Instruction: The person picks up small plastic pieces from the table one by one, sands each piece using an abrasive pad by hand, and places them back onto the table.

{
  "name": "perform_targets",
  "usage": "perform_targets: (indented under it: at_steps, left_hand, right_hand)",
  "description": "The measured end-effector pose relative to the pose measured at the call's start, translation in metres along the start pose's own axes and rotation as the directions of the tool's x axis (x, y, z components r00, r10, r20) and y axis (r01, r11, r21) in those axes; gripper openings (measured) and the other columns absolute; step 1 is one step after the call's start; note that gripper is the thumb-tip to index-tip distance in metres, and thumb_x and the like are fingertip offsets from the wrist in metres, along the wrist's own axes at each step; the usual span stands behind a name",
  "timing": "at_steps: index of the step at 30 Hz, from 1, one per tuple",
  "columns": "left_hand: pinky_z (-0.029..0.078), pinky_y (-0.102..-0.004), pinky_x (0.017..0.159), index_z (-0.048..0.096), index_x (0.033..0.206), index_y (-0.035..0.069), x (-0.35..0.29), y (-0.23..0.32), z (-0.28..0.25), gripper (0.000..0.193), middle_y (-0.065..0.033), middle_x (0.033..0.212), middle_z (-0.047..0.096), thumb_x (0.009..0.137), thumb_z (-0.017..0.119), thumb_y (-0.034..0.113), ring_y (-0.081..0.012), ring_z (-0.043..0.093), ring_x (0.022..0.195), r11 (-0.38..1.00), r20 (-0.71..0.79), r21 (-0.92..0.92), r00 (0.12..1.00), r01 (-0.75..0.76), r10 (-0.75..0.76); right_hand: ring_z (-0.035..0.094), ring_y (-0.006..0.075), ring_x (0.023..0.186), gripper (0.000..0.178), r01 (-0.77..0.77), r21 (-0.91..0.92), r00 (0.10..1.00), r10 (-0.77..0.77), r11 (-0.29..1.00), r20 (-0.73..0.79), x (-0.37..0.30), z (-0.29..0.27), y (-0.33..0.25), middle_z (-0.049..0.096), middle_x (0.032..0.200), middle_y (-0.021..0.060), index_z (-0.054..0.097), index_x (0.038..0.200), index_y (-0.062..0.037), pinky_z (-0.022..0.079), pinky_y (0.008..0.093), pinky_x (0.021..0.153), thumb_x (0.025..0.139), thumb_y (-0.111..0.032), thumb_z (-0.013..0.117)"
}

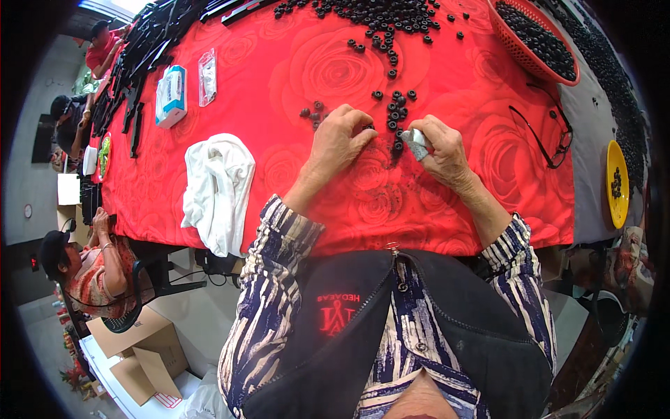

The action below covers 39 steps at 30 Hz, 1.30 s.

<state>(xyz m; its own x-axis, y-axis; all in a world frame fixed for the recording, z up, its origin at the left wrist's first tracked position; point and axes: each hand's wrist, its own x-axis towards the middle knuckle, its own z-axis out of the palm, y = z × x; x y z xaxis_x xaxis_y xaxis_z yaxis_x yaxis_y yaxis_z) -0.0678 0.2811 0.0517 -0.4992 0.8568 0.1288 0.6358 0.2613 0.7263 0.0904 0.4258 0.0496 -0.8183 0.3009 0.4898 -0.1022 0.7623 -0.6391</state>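
Observation:
My left hand (340, 140) is closed in a pinch over the red cloth, with a small black ring (368, 128) at the tips of thumb and forefinger. My right hand (445, 155) grips a short grey-white object (417, 143), possibly wrapped; its working end cannot be made out. Between the hands runs a line of black rings (396, 115), thick little pieces with a hole in the middle. Left of my left hand lies a small group of similar black pieces (316, 110). Dark specks dot the cloth just below the line.
Red rose-patterned tablecloth (293, 174). Far side: heaped black rings (391, 17), full red basket (499, 31). Right: eyeglasses (558, 146), yellow plate (617, 209). Left: white cloth (220, 188), tissue pack (172, 98), clear plastic packet (208, 77), long black parts (136, 70). Other people sit beyond.

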Motion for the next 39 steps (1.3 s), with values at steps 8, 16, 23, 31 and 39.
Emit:
perform_targets:
  at_steps: [8, 16, 23, 31, 39]
  left_hand:
    - [0.048, -0.0228, 0.057, 0.061, 0.099, 0.000, -0.012, 0.019, -0.015, 0.019, -0.0065, 0.087, 0.063, 0.086, 0.059, 0.014, -0.0101, 0.059, 0.070, 0.659, 0.130, -0.728, 0.982, 0.190, -0.139]
    - [0.046, -0.0222, 0.052, 0.059, 0.107, -0.001, -0.057, 0.046, -0.005, 0.027, -0.0068, 0.091, 0.063, 0.090, 0.055, 0.020, -0.0088, 0.055, 0.065, -0.019, 0.356, -0.934, 0.931, 0.356, -0.084]
    - [0.043, -0.0209, 0.049, 0.060, 0.102, -0.001, -0.082, 0.063, 0.003, 0.025, -0.0044, 0.083, 0.060, 0.091, 0.054, 0.020, -0.0081, 0.053, 0.062, -0.121, 0.361, -0.929, 0.927, 0.349, -0.101]
    - [0.045, -0.0217, 0.050, 0.055, 0.099, -0.001, -0.088, 0.062, 0.009, 0.019, -0.0075, 0.079, 0.060, 0.091, 0.054, 0.016, -0.0096, 0.054, 0.062, -0.217, 0.386, -0.905, 0.920, 0.365, -0.063]
    - [0.046, -0.0197, 0.049, 0.058, 0.099, -0.005, -0.099, 0.064, -0.009, 0.021, -0.0097, 0.081, 0.062, 0.087, 0.059, 0.012, -0.0090, 0.056, 0.060, 0.010, 0.398, -0.918, 0.917, 0.398, 0.044]
  right_hand:
    - [0.056, 0.0213, 0.065, 0.026, -0.027, 0.131, 0.999, 0.021, 0.991, 0.048, 0.001, 0.001, -0.008, 0.054, 0.076, 0.0082, 0.057, 0.094, -0.0034, 0.044, 0.0301, 0.058, 0.070, -0.004, 0.067]
    - [0.054, 0.0157, 0.065, 0.026, 0.025, 0.243, 0.999, -0.035, 0.970, 0.035, 0.004, -0.020, -0.064, 0.053, 0.076, 0.0065, 0.058, 0.095, -0.0044, 0.043, 0.0271, 0.056, 0.072, -0.004, 0.068]
    - [0.054, 0.0158, 0.066, 0.029, 0.105, 0.310, 0.985, -0.143, 0.945, 0.100, -0.008, -0.021, -0.076, 0.053, 0.079, 0.0059, 0.059, 0.098, -0.0034, 0.043, 0.0264, 0.056, 0.071, -0.001, 0.068]
    - [0.052, 0.0137, 0.065, 0.028, 0.013, 0.333, 0.984, -0.071, 0.943, 0.163, -0.016, -0.024, -0.080, 0.052, 0.077, 0.0054, 0.060, 0.098, -0.0023, 0.041, 0.0254, 0.055, 0.071, -0.002, 0.068]
    - [0.053, 0.0161, 0.062, 0.026, 0.050, 0.329, 0.976, -0.116, 0.943, 0.184, -0.025, -0.028, -0.097, 0.054, 0.074, 0.0054, 0.060, 0.095, -0.0033, 0.041, 0.0266, 0.054, 0.070, -0.001, 0.066]
